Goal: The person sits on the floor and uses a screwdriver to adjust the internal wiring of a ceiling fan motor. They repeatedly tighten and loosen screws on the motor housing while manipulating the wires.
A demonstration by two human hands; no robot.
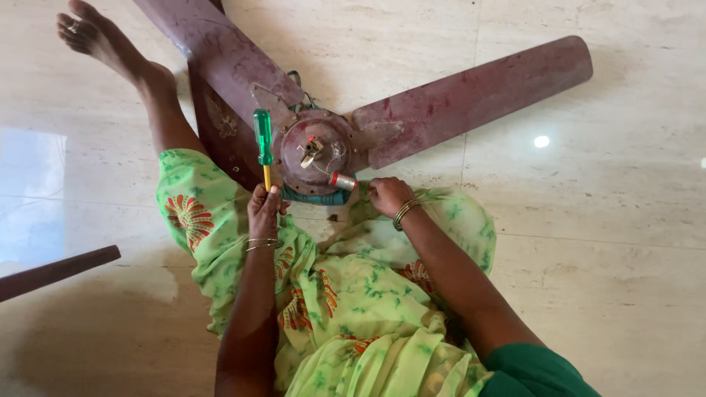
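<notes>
Left hand (265, 209) grips a screwdriver (263, 143) by its yellow shaft, fingers closed around it, so that the green handle stands upright above the fist, just beside the left edge of the fan motor. Right hand (387, 195) is curled with its fingers tucked against the near rim of the motor housing (316, 151), touching it; whether it pinches anything small there cannot be told. A small red and silver cylinder (343, 181) on thin wires lies on the hub just left of that hand.

From the head view, the ceiling fan rests on the pale tiled floor (610, 220) in front of the person, its round brown hub close to the lap. One dusty maroon blade (478, 92) reaches out to the right, another (213, 44) runs up to the left, beside a bare foot (95, 37). Green patterned cloth (353, 294) covers the legs. A dark bar (55, 270) lies at the left edge, well apart.
</notes>
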